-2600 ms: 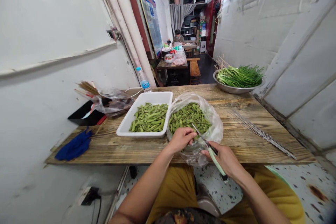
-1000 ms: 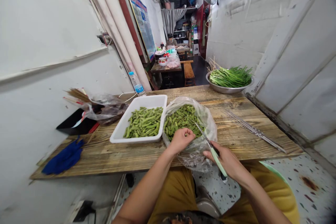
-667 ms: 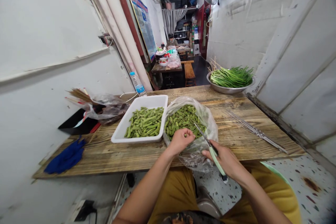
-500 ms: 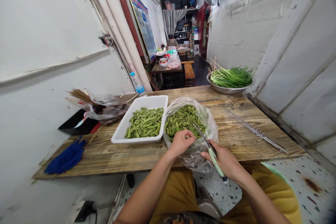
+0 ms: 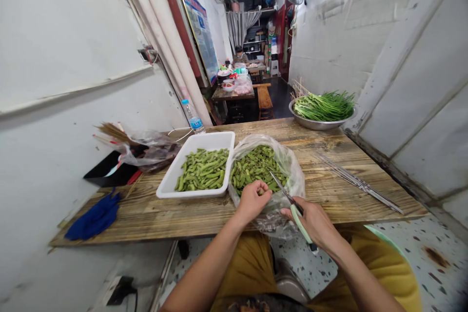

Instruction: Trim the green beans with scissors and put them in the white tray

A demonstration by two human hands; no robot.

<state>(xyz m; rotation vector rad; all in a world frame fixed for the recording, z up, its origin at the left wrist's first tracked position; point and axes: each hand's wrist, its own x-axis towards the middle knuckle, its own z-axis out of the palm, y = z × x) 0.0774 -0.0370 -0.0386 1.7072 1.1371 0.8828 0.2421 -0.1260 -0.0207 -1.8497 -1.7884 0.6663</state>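
Note:
My right hand [image 5: 315,222] is closed around the pale green handles of a pair of scissors [image 5: 300,223]. Their metal blades point up and left over a clear plastic bag [image 5: 294,170] filled with green edamame pods [image 5: 254,163]. At the bag's near edge, my left hand [image 5: 254,200] has its fingers curled in against the thumb. What lies between those fingertips is too small and hidden to make out. Left of the bag, touching it, stands a white plastic tray [image 5: 166,183] with more edamame pods [image 5: 204,168] in it.
Metal skewers [image 5: 356,180] lie on the wooden table [image 5: 175,217] at right. A metal bowl [image 5: 323,124] of green stalks stands behind. A water bottle [image 5: 193,118], a black box [image 5: 106,170] and a blue cloth [image 5: 94,215] are leftward. A person [image 5: 239,56] sits far back.
The whole view has shifted very slightly. Both hands, the scissors and the pods look almost the same as before.

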